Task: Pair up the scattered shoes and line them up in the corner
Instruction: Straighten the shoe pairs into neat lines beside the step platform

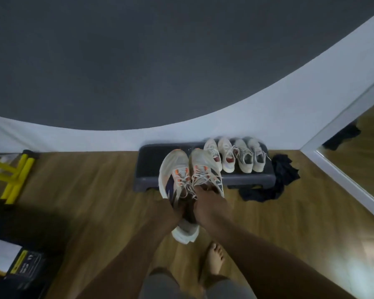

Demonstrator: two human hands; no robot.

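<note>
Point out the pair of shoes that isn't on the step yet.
The white pair with orange marks, held up, one shoe in the left hand, one in the right hand. The other two pairs stand on the dark step.

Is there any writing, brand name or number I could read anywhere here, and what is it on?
No text here reads clearly.
black box, yellow stripe: pale print and a logo, too blurred to read.
white-and-orange sneakers: dark stripes only, no legible wording.
</note>
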